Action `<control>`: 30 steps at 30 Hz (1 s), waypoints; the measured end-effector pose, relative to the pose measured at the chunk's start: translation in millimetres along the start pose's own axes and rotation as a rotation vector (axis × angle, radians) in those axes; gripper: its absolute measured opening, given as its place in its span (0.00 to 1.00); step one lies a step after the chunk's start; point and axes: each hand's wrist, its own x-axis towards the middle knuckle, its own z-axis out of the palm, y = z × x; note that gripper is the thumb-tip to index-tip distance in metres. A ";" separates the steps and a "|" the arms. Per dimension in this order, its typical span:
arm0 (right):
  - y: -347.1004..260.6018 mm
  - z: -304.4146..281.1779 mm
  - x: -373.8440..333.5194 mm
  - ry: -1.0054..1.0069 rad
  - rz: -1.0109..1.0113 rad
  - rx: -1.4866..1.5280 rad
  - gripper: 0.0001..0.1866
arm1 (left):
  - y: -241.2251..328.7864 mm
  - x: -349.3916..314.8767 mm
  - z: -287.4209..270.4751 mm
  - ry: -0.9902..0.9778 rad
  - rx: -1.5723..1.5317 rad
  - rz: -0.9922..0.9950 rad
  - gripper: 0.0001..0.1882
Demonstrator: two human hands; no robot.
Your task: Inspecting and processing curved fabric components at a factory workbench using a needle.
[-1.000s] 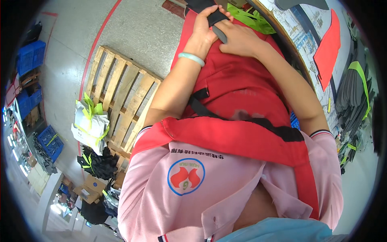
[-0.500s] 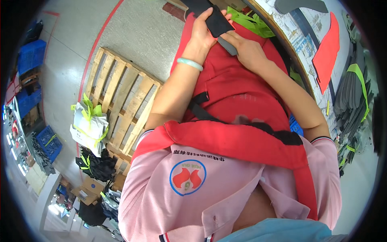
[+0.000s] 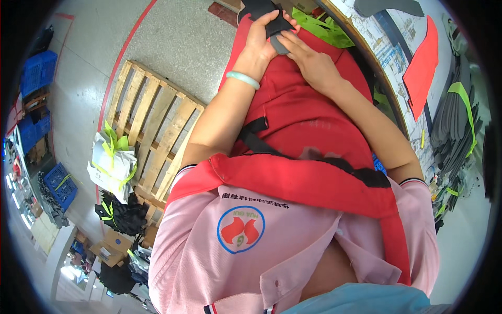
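Over the lap of my red apron (image 3: 314,94), both hands meet on a few dark, flat cut pieces. My left hand (image 3: 260,39), below a pale green bangle (image 3: 243,79), is wrapped around a black piece (image 3: 264,11) that looks like fabric or foam. A grey piece with a rounded end (image 3: 278,44) sticks out toward me between the hands. The fingers of my right hand (image 3: 314,63) press together on the edge of this grey piece. Where the pieces overlap is partly hidden by my fingers.
At the right, a table (image 3: 384,44) bears a red cut piece (image 3: 421,70), a grey piece (image 3: 389,6) and tied bundles of grey strips (image 3: 455,120). A wooden pallet (image 3: 157,125) lies on the floor at left, beside a white tied bundle (image 3: 111,166) and blue crates (image 3: 39,73).
The black piece has turned away from me and no longer shows its red edge. The grey piece now lies more in the open, and my right hand has shifted slightly left.
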 end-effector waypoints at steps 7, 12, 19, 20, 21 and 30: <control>14.2 7.1 50.9 -0.096 -0.020 -0.100 0.19 | 0.3 -1.4 2.8 -0.103 -0.038 -0.033 0.16; 27.2 -1.1 8.1 0.002 -0.240 -0.075 0.18 | 3.9 -3.8 5.7 -0.050 -0.054 0.002 0.10; 8.2 11.6 51.3 -0.129 0.037 -0.151 0.13 | -4.6 -4.7 9.5 0.061 0.115 0.073 0.07; 5.2 12.8 64.6 -0.139 0.077 -0.137 0.12 | -0.7 -4.2 8.3 0.095 0.089 0.071 0.07; -7.0 6.1 69.3 -0.203 0.030 -0.194 0.11 | 5.8 -7.9 3.5 0.100 0.065 0.069 0.08; -1.2 -2.1 7.0 0.147 -0.274 0.098 0.10 | 10.1 -37.9 13.6 0.058 0.168 0.101 0.10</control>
